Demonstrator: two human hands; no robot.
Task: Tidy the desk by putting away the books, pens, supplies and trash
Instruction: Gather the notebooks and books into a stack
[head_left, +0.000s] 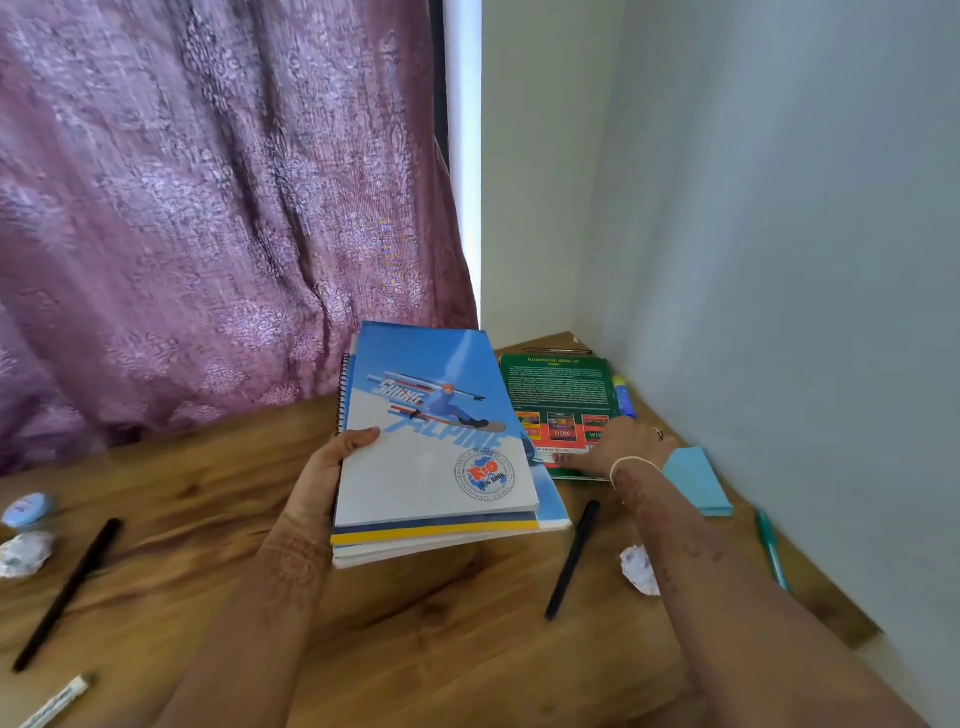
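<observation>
1. Left hand (332, 470) holds a stack of notebooks (441, 467) clear above the brown wooden desk (415, 649). The thumb is pressed on the top cover's left edge and the fingers are hidden beneath.
2. The top item is a blue-and-white skier-cover notebook (431, 415); a black wire spiral shows at the left. The stack's long axis runs away from us toward the purple patterned curtain (208, 208), with the cover print upright to us.
3. Right hand (623, 447) rests on the green printed book (561, 389), which lies flat in the far right corner. The fingers reach leftward along its near edge. We cannot tell whether they curl under it.
4. The green book's long axis points at the wall corner. A blue-and-yellow marker (623, 397) lies parallel, just beside its right edge.
5. By the right forearm we note a light blue sticky-note pad (696, 483), a right black pen (571, 558), a crumpled white paper ball (641, 569) and a teal pen (771, 551).
6. At far left sits a small round blue-lidded pot (26, 509), contents hidden. Near it are a second paper ball (26, 553) and a left black pen (67, 592).
</observation>
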